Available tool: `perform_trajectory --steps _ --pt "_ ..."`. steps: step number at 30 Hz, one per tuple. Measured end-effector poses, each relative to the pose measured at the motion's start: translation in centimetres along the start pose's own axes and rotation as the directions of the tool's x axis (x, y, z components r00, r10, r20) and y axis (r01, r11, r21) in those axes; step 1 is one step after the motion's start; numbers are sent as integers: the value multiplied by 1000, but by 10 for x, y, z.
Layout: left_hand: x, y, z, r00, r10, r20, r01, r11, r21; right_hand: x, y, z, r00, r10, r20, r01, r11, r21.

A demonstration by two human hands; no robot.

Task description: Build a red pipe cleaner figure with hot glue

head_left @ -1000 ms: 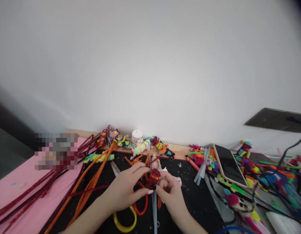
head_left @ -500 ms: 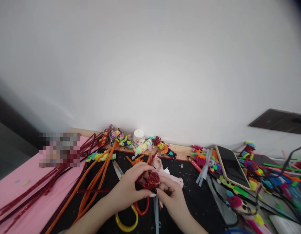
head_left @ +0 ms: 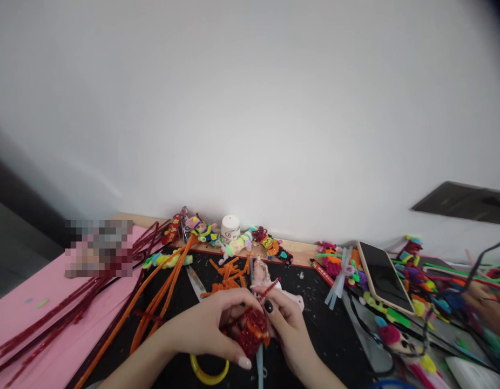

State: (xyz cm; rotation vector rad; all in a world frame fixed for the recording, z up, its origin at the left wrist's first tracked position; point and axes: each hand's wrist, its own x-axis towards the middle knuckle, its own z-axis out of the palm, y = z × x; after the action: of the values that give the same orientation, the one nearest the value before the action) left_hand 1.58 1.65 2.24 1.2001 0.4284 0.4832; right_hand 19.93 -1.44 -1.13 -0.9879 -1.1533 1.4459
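My left hand point(head_left: 211, 324) is closed around a small craft piece point(head_left: 252, 330) of glittery red pipe cleaner with orange parts. My right hand point(head_left: 288, 329) pinches a thin red tinsel pipe cleaner point(head_left: 271, 289) between thumb and forefinger; its free end points up and to the right. Whether that strand joins the craft piece is hidden by the fingers. Under my left hand lie scissors, with the blade point(head_left: 196, 283) and yellow handle point(head_left: 210, 380) showing. Cut orange pipe cleaner bits point(head_left: 229, 276) lie beyond my hands, beside a pale pink tool point(head_left: 261, 272), partly covered.
Long orange pipe cleaners point(head_left: 163, 300) and red ones point(head_left: 72, 316) spread leftward over a pink surface point(head_left: 15, 329). Finished figures point(head_left: 237, 246) and a white cup point(head_left: 230, 228) line the wall. A phone point(head_left: 385, 278) and tangled pieces fill the right, where another person's hand point(head_left: 491, 305) reaches in.
The craft piece has come lower and turned, showing its orange parts. My right hand has shifted up onto the red strand. Another person's hand has appeared at the right edge.
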Motion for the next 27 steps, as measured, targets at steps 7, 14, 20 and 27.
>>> perform_trajectory --steps 7,14,20,27 --pt "3 -10 -2 1000 -1 -23 0 1000 -30 6 1 -3 992 12 -127 -7 999 45" --pt "1 -5 -22 982 58 -181 -98 970 -222 17 -13 -18 956 46 -290 90 895 437" --pt "5 -6 -28 935 119 -333 -238 908 -345 22 -20 -33 980 128 -152 7 742 671" --pt "6 -11 -33 872 110 -477 -321 864 -388 23 -21 -44 988 134 -71 -27 615 788"
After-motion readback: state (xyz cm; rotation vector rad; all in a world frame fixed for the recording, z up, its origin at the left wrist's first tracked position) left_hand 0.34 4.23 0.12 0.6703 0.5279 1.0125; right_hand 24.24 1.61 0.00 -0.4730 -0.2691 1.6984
